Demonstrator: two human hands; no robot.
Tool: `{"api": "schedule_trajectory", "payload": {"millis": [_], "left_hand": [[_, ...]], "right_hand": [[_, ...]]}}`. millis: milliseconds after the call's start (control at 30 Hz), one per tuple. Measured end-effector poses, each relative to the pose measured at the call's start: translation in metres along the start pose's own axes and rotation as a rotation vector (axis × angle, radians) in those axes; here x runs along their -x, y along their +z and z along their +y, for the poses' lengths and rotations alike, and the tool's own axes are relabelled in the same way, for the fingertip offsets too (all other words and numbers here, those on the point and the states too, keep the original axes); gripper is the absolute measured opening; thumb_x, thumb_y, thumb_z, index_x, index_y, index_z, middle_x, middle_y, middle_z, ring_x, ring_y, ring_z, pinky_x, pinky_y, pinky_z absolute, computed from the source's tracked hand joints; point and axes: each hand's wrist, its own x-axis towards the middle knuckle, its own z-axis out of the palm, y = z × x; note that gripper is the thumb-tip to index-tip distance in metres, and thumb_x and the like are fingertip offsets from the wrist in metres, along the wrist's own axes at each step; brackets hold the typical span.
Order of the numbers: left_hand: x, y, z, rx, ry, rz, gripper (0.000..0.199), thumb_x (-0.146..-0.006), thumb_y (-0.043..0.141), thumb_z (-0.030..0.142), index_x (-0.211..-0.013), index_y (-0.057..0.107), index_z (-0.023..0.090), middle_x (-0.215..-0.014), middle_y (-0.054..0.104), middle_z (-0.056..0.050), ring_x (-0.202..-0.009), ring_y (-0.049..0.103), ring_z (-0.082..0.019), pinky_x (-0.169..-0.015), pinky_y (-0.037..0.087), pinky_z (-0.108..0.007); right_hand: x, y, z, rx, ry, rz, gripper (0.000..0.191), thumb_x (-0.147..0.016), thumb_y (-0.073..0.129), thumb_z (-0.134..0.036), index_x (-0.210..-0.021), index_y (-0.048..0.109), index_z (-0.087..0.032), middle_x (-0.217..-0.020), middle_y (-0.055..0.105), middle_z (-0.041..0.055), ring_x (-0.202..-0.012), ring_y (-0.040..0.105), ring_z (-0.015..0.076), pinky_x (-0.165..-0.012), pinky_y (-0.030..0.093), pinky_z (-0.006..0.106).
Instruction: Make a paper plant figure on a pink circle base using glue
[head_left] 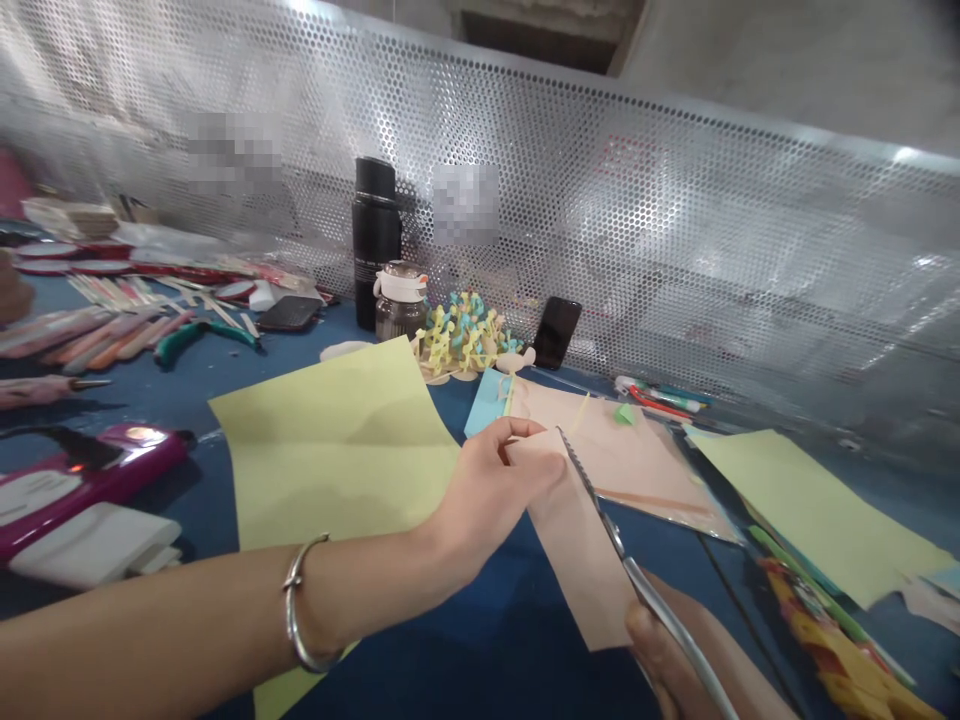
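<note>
Pale peach paper is what we have in hand: from the head camera, a narrow strip (581, 560) hangs slanting above the blue table (495, 640), with the scissors (615, 535) lying along its right edge. We judge the work partly done: the strip is already narrow and straight-sided, but the blades are at its edge, so the trimming looks unfinished. How much paper sits between them, we cannot tell. Large material is left over: a broad yellow sheet (337, 440) to the left, peach paper (637, 460) ahead and more yellow paper (817, 510) to the right. Behind, a heap of small yellow and blue pieces (465, 335) stands near a lidded jar (401, 300); whether it belongs to this work is unclear to us.

Our left hand (495, 490) reaches in from the lower left, a silver bracelet (291, 605) on the forearm, its fingers pinching the strip's upper end. Our right hand (716, 645) comes from the lower right, fingers wrapped around the scissor handles, with the blades pointing away and up toward the left fingertips.
</note>
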Motion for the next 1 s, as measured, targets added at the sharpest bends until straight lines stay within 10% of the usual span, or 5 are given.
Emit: {"api": "schedule_trajectory", "payload": {"millis": [1000], "left_hand": [[-0.005, -0.003, -0.002, 0.019, -0.048, -0.043, 0.022, -0.069, 0.068, 0.019, -0.089, 0.058, 0.018, -0.071, 0.06, 0.001, -0.06, 0.054, -0.01, -0.054, 0.042, -0.021]], "right_hand": [[-0.003, -0.007, 0.002, -0.073, 0.054, -0.058, 0.051, -0.082, 0.042, -0.071, -0.08, 0.057, -0.022, -0.053, 0.044, -0.0021, -0.045, 0.039, 0.0126, -0.043, 0.037, 0.024]]}}
